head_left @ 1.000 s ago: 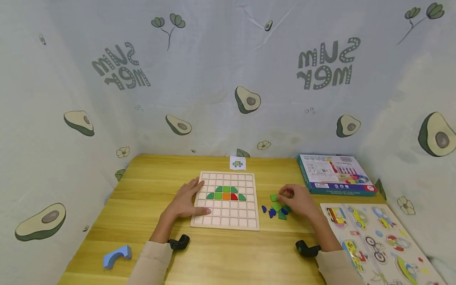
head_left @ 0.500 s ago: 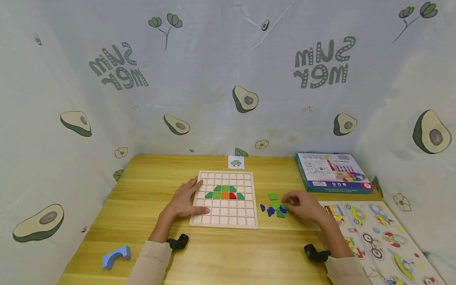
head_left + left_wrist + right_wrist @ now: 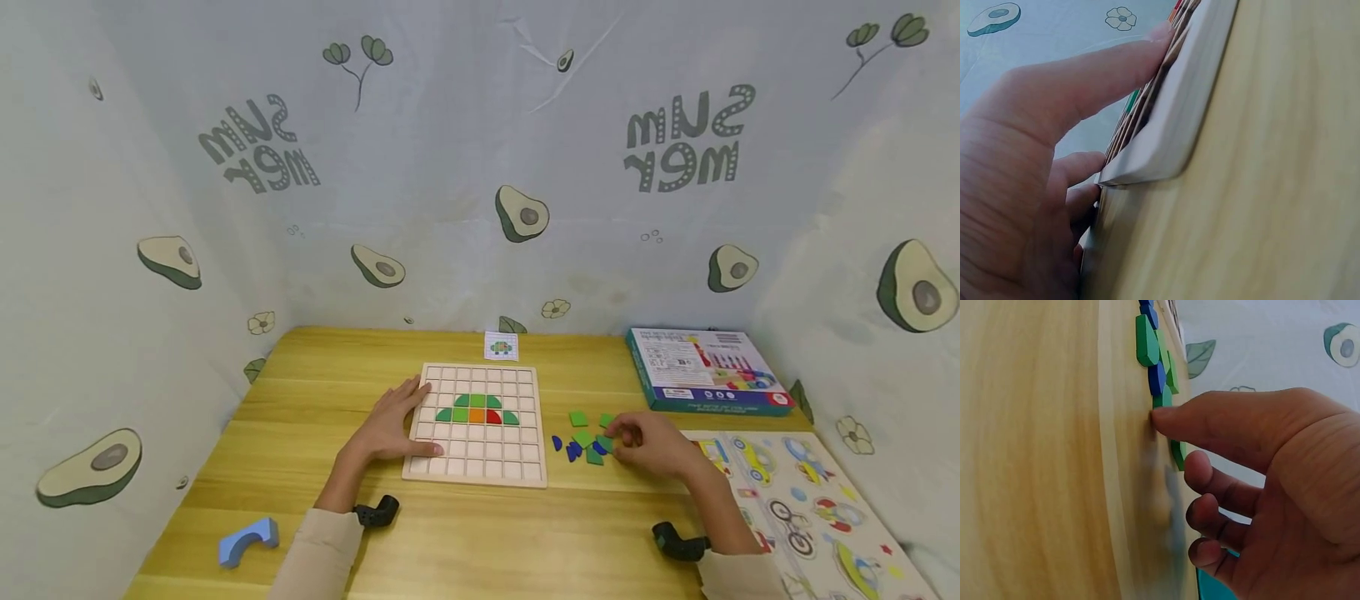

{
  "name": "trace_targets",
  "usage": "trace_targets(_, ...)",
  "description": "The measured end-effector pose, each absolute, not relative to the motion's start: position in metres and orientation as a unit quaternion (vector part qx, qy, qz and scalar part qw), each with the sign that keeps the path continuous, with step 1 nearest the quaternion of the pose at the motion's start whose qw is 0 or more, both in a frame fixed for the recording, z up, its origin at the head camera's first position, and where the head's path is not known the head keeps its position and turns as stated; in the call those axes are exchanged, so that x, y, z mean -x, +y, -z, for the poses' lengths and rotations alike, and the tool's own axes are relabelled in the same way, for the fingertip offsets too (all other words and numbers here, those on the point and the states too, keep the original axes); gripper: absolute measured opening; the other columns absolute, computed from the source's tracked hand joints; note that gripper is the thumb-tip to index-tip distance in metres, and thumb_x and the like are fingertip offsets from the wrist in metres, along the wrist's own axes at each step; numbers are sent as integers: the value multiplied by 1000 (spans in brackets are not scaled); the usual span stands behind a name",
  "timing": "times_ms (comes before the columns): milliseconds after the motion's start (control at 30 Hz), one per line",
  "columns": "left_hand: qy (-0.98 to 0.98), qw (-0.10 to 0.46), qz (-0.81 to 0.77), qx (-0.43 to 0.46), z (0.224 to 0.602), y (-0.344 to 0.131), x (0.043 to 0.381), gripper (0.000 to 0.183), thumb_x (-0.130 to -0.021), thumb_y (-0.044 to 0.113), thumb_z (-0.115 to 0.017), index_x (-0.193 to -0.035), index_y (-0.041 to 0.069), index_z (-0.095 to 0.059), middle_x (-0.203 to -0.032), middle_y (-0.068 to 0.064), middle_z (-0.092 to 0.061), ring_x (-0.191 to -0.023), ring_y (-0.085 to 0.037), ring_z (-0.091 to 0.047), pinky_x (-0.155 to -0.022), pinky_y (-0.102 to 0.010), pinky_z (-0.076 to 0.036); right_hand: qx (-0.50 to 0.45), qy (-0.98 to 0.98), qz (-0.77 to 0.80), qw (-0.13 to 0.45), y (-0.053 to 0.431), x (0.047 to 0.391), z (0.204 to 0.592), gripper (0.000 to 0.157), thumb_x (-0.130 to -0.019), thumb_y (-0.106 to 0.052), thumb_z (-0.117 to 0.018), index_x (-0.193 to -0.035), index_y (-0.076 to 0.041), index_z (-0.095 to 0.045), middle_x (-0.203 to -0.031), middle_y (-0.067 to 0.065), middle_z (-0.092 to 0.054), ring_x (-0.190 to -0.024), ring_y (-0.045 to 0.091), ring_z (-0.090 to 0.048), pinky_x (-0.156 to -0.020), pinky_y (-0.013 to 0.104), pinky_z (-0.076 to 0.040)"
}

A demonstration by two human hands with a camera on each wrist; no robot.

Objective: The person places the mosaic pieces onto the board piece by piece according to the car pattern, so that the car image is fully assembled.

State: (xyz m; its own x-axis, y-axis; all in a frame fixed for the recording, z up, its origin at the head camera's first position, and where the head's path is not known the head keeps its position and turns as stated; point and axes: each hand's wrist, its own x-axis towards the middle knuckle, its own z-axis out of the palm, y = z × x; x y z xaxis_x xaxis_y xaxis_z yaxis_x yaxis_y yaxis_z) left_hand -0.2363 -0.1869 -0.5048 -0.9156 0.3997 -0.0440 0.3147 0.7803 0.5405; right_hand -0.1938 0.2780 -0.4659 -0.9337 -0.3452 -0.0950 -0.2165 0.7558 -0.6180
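Head view: resting a spread left hand on the grid board, poising the right hand right by coloured tiles (with thumb and fingers apart)!

Looks like smooth matt wood in the grid board, grained wood across the tabletop, smooth card on the box, creased cloth in the backdrop.
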Motion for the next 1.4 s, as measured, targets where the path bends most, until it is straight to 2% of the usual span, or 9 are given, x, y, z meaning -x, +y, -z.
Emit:
trace_targets(167, 940, 80, -274, -185, 505, -186, 236, 118, -71, 65, -81, -164, 16, -28, -174, -10, -15, -161, -34, -12, -131, -57, -10, 149, 929, 322, 101, 276, 192, 465, 22, -85, -17, -84, -102, -9, -72, -79, -1, -52, -69, 9, -44, -60, 25, -36)
trace_targets(333, 943, 84, -271, -174, 505, -184, 236, 117, -71, 66, -81, -165, 18, -29, -174, -8, -14, -162, -32, -11, -131, -55, -9, 146, 930, 324, 98, 275, 190, 464, 21, -87, -17, -81, -103, -7, -71, -79, -1, -52, -70, 10, -45, -61, 25, -37)
trace_targets(633, 942, 76, -280, -171, 504, -180, 236, 116, -70, 67, -81, -163, 17, -34, -174, -8, -18, -161, -33, -14, -130, -54, -15, 119, 930, 339, 77, 268, 194, 463, 20, -92, -18, -76, -108, -6, -72, -81, 1, -55, -71, 11, -48, -61, 24, -39)
trace_targets(1133, 944, 78, -265, -179, 508, -178, 242, 116, -73, 68, -80, -164, 17, -29, -174, -7, -15, -162, -30, -12, -132, -52, -10, 157, 916, 365, 56, 197, 213, 465, 18, -94, -16, -75, -110, -7, -71, -78, 0, -53, -65, 13, -45, -58, 25, -37)
trace_targets(1400, 944, 94, -252, -193, 507, -182, 244, 125, -69, 68, -84, -166, 17, -24, -175, -8, -10, -162, -29, -8, -132, -53, -7, 160, 907, 385, 53, 150, 216, 466, 17, -92, -11, -75, -109, -8, -73, -76, 0, -52, -65, 13, -43, -60, 24, -34)
